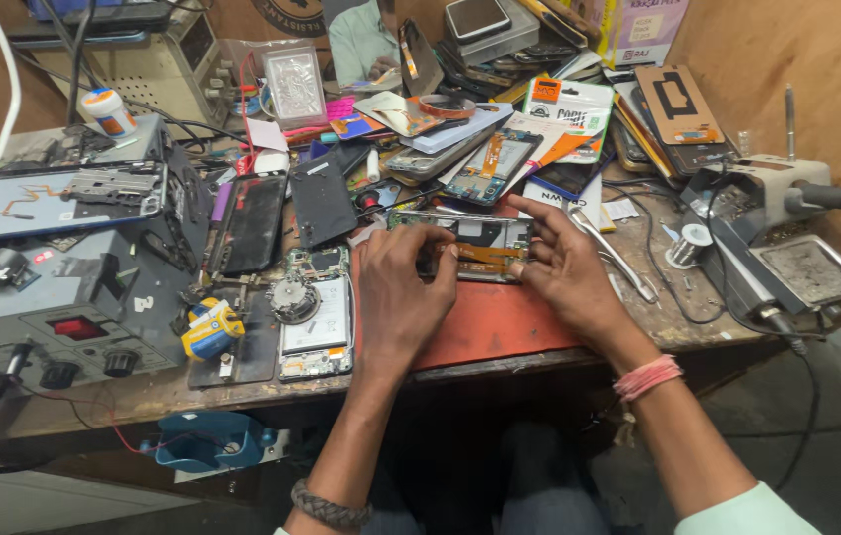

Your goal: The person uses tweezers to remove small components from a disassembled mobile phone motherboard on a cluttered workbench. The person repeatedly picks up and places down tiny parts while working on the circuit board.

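An opened phone frame [485, 244] with an orange flex cable lies on a red work mat [500, 322] at the middle of the bench. My left hand [400, 292] rests on its left end, fingers curled over the edge. My right hand [564, 267] holds its right end, fingertips pressing on the inside. Both hands grip the phone frame between them. A pink band is on my right wrist and a braided band on my left.
Another opened phone [316, 315] lies left of my left hand, beside a yellow-blue tape roll [210, 329]. A grey power unit [54, 287] stands at left, a soldering station [787, 248] at right. Tweezers [614, 253], solder spool [688, 243], several phone parts behind.
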